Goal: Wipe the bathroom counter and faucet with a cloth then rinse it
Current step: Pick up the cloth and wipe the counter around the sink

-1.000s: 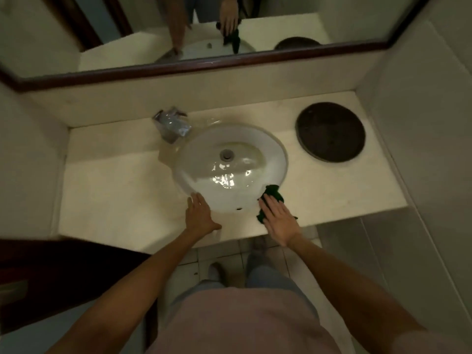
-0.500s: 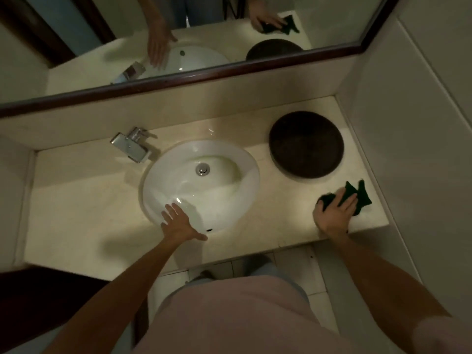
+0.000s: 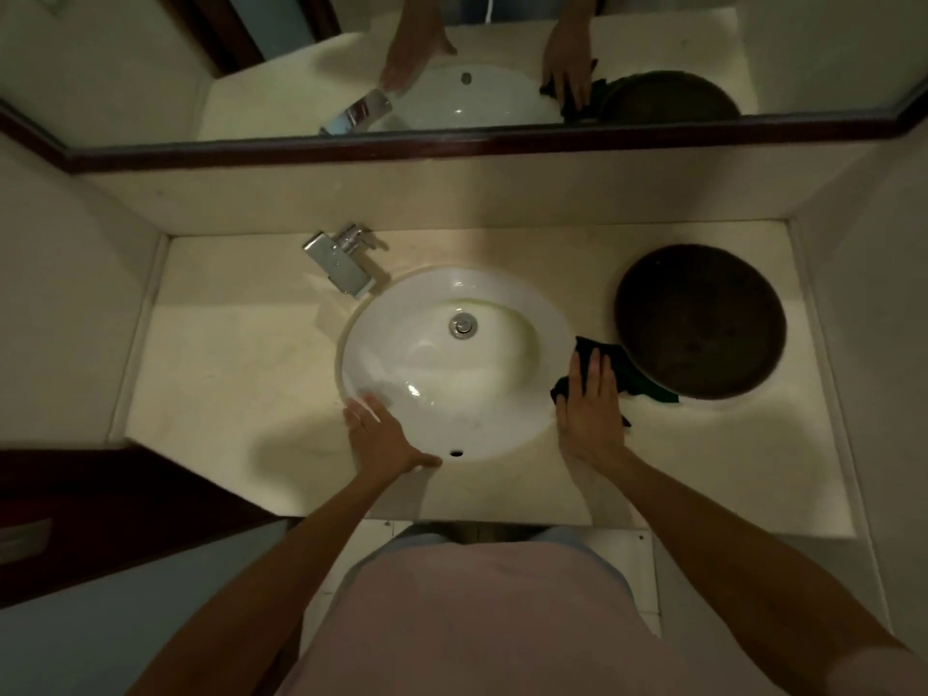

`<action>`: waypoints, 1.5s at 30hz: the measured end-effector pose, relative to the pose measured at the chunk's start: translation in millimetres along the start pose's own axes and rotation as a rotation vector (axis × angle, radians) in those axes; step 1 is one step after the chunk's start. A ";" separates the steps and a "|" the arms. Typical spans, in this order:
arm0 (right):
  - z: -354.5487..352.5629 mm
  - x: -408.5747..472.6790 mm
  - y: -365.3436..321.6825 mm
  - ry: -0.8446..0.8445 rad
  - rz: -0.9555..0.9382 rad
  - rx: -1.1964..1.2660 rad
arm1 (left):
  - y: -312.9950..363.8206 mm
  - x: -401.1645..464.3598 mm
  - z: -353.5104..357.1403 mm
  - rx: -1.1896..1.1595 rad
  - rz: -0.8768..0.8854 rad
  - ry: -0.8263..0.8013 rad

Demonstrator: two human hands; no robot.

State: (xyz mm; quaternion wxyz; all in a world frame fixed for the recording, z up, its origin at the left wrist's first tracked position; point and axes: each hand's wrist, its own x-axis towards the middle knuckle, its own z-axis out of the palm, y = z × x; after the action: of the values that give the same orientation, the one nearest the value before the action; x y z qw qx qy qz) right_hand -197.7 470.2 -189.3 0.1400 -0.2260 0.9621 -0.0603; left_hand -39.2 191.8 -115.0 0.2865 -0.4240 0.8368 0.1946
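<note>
One view only: head-worn wide-angle, looking steeply down and forward from above the person's torso. Close range, the bench (image 3: pixel 226 394) fills mid-frame, sink (image 3: pixel 502 434) near centre. Both forearms enter from the bottom edge. Mirror (image 3: pixel 502 67) along the top edge gives a second, reflected angle on the same sink area. Strong barrel distortion at the edges.

One cloth (image 3: pixel 610 366), one faucet (image 3: pixel 337 261), one basin (image 3: pixel 532 409), one dark round mat (image 3: pixel 700 321), one mirror (image 3: pixel 502 143) — and two hands: left hand (image 3: pixel 381 437), right hand (image 3: pixel 588 411)
</note>
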 end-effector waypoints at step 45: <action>-47.9 289.3 -251.8 0.094 -0.856 -0.064 | -151.3 75.7 -60.1 -0.126 0.077 0.127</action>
State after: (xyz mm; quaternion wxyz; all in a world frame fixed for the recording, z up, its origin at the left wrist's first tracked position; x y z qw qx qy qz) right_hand -355.1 117.8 -168.5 0.0513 -0.6061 0.7883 -0.0931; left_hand 30.1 26.9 -130.7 0.1981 -0.4203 0.8550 0.2302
